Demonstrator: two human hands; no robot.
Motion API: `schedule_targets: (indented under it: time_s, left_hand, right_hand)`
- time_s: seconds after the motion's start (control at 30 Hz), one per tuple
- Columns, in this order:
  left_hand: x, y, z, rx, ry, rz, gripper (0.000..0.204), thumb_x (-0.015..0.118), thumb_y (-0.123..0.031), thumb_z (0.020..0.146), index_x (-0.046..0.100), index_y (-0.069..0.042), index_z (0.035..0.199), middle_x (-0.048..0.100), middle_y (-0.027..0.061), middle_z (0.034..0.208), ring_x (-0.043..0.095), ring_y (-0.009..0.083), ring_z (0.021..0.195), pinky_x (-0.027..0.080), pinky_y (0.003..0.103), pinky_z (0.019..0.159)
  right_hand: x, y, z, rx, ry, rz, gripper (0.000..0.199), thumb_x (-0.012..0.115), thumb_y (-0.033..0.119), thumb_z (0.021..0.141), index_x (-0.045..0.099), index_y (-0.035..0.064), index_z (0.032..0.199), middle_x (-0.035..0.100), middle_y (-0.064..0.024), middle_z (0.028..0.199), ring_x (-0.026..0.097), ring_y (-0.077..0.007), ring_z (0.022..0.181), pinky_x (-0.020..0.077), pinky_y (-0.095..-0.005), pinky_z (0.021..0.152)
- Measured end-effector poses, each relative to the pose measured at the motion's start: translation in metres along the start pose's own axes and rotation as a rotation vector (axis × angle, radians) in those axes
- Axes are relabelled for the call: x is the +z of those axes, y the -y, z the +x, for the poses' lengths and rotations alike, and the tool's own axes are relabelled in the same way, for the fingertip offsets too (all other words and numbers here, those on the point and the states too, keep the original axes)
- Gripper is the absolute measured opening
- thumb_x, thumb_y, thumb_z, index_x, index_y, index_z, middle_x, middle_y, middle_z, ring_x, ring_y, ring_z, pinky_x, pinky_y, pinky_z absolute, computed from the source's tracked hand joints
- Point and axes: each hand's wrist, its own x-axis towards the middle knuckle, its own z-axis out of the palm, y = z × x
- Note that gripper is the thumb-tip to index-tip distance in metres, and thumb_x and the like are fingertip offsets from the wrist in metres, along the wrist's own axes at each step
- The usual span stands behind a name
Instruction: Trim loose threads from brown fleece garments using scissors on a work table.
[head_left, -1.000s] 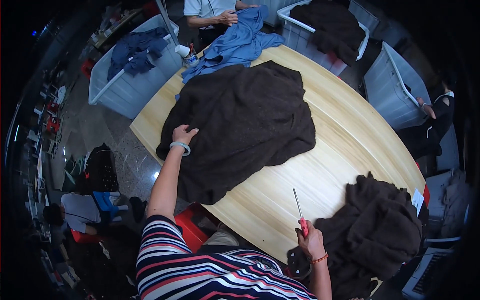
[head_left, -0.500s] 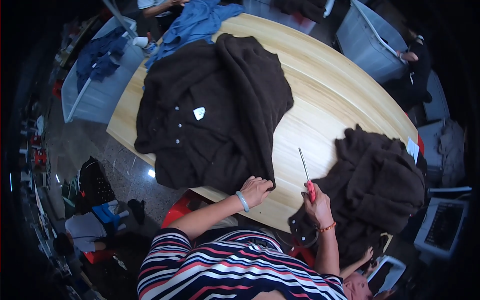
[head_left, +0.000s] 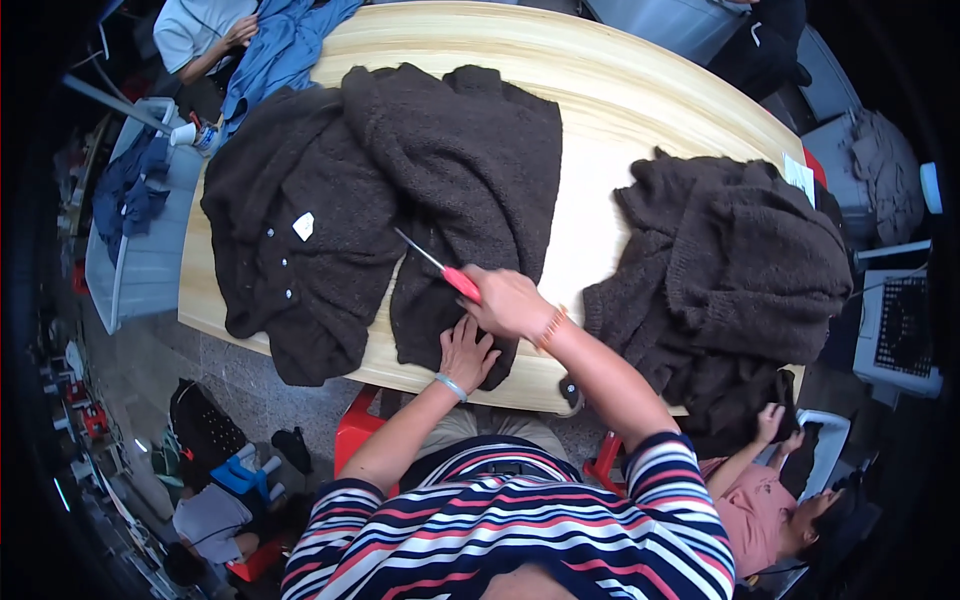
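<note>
"What have you got hold of?"

"My right hand is closed round a red-handled tool, its thin metal shaft slanting over the dark brown garment; whether the tip touches, I can't tell. My left hand rests palm down on the cloth, fingers spread, gripping nothing."

"Where does the garment lie?"

"Across the left half of the worktop, reaching down to the near edge, with a white label showing. A dark heap of similar cloth sits at the right end."

"And what stands round about?"

"Off the left end, a pale grey bin with blue clothes in it. Past the right end, another grey bin has grey-brown cloth heaped over its top. Nearer me on that side is a pale crate; its contents I can't make out."
</note>
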Motion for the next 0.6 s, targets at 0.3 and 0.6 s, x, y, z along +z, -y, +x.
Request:
schedule_targets:
  time_s: [0.3, 0.6]
  left_hand:
    - [-0.016, 0.003, -0.013, 0.008, -0.132, -0.024, 0.048, 0.072, -0.026, 0.077, 0.060, -0.015, 0.122, 0.037, 0.0192, 0.144, 0.035, 0.0359, 0.133, 0.029, 0.051, 0.102]
    - [-0.034, 0.012, 0.043, -0.534, -0.405, -0.996, 0.062, 0.073, -0.011, 0.083, 0.040, -0.002, 0.134, 0.056, 0.0102, 0.103, 0.057, 0.0123, 0.083, 0.049, 0.024, 0.072]
  right_hand:
    - [-0.080, -0.127, 0.028, 0.484, -0.248, 0.198, 0.038, 0.065, 0.031, 0.086, 0.061, -0.0016, 0.104, 0.064, -0.0129, 0.069, 0.064, -0.0219, 0.060, 0.0511, -0.0340, 0.058]
    - [-0.032, -0.187, -0.112, 0.673, -0.420, 0.200, 0.029, 0.062, 0.028, 0.088, 0.057, 0.0024, 0.099, 0.065, -0.0228, 0.080, 0.066, -0.0403, 0.081, 0.0500, -0.0463, 0.073]
